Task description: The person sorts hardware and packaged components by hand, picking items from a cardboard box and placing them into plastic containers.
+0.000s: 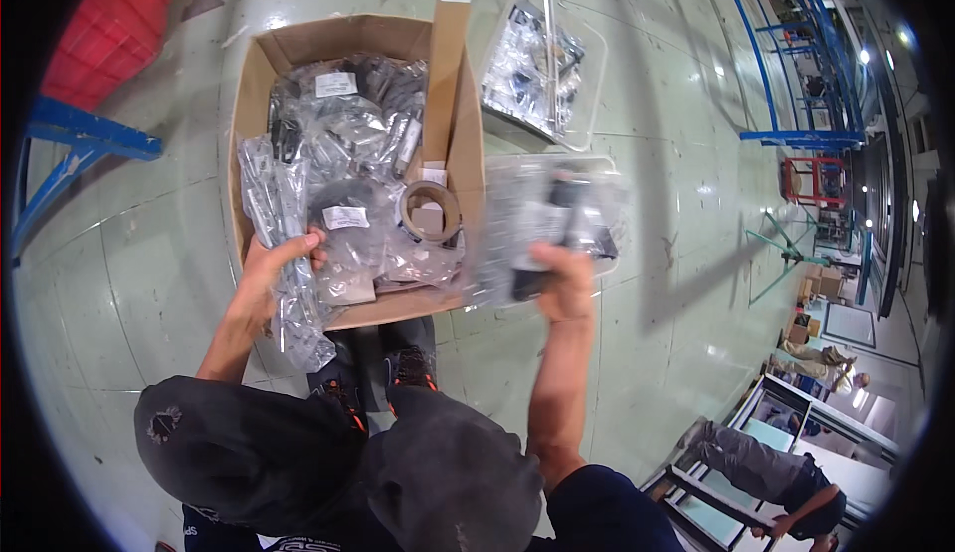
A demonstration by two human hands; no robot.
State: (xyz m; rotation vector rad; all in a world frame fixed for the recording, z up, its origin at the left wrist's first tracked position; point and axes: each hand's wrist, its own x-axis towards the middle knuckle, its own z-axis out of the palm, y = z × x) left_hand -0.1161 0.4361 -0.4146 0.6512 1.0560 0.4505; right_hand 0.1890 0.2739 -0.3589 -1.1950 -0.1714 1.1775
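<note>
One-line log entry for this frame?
left hand: grips long clear plastic bag of parts | right hand: grips clear bag with black part | open brown cardboard box: full of bagged parts

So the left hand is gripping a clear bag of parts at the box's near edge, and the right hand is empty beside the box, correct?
Not quite. The right hand is not empty: its grip is closed on a clear bag holding dark parts, held beside the cardboard box. The head view shows this. The rest stands: the left hand grips a clear bag of parts at the box's near edge.

Pale green tiled floor [676,283]; blue metal racks [796,55].
</note>
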